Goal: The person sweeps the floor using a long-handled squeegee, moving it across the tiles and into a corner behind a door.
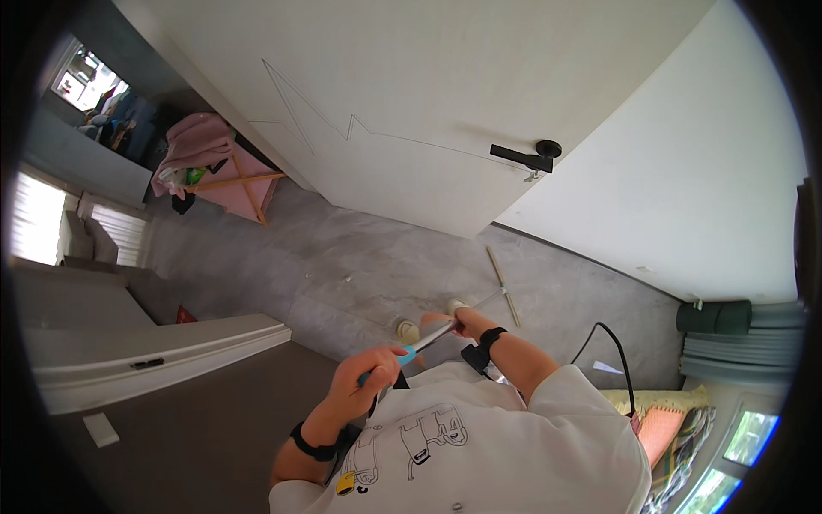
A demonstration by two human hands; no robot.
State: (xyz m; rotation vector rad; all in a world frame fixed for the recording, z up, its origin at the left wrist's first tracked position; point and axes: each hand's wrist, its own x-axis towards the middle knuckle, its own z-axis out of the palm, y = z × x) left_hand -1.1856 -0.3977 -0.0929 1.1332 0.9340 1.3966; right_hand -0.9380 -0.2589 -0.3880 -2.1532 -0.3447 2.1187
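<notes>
My left hand [376, 376] is closed around the light blue grip of a long-handled floor tool [437, 335]. Farther down, my right hand [465, 322] wraps the silver part of its pole. The pole slants away to a narrow, beige bar-shaped head [503, 287] lying on the grey floor; whether this is a flat mop or a floor squeegee I cannot tell. Both wrists wear black bands. My light-coloured shoes [408, 331] show just beyond the hands, partly hidden by them and the pole.
A white door [398, 96] with a black lever handle [526, 157] and a key stands ahead. At left are a pink cloth-covered wooden-framed rack [247, 186] and a white door frame [212, 344]. Bedding [661, 430], a green roll [713, 317] and a black cable [620, 350] are at right.
</notes>
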